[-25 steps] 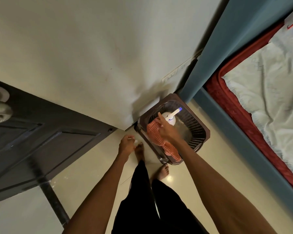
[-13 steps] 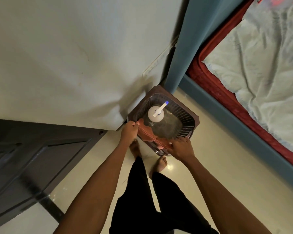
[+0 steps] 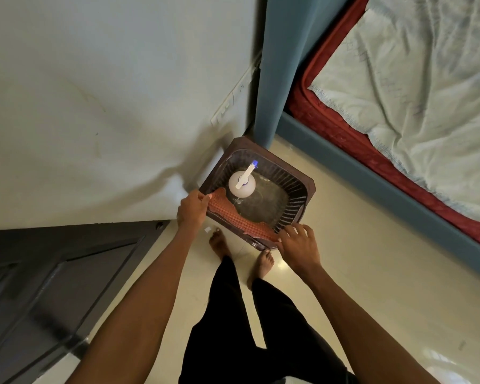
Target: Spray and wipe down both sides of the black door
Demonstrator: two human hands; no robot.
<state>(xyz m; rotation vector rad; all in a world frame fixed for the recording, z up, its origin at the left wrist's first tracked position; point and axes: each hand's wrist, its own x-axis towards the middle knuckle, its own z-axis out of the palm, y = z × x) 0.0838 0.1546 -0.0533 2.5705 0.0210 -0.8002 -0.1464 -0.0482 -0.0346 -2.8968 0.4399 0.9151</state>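
Head: no legible txt; cloth (image 3: 241, 218) on basket (image 3: 294, 189).

left hand (image 3: 192, 210): arm extended forward and down, fingers curled, gripping one end of the cloth (image 3: 234, 216). right hand (image 3: 298, 246): arm extended likewise, fingers spread and fairly straight, resting on the cloth's other end. both forearms bare.

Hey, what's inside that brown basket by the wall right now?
Inside the brown basket stands a white spray bottle. An orange cloth lies over its near rim, covering that edge. The floor under the bottle is hidden.
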